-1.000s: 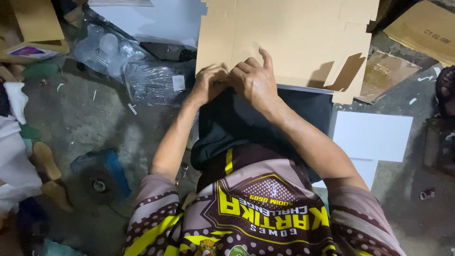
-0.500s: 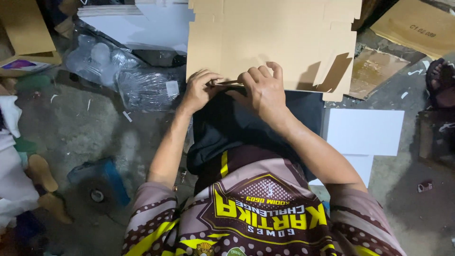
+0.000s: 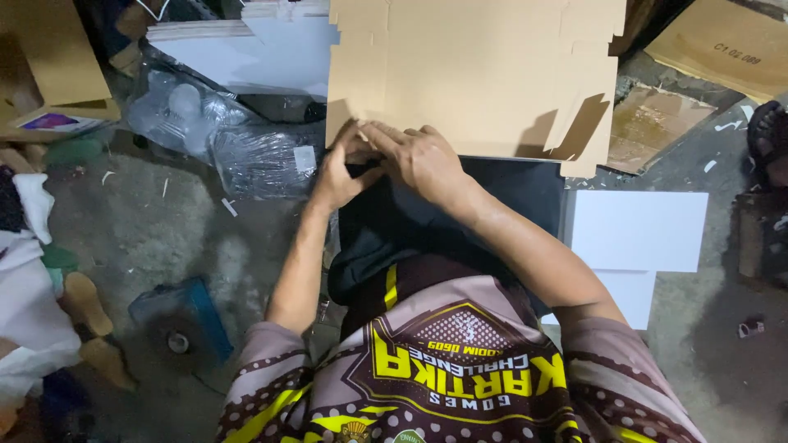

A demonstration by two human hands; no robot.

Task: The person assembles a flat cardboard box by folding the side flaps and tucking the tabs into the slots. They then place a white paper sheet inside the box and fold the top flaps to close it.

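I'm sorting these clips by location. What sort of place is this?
Probably a small packing or box-making workshop, worked at floor level. Both hands, left hand and right hand, press on a flat die-cut cardboard sheet; white boards and clear plastic bags lie on the rough concrete floor.

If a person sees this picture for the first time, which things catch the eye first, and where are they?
First, the left hand and right hand, pressed together at the lower edge of a flat brown cardboard sheet at top centre. Next, the white boards on the floor at right, and crumpled clear plastic bags at left.
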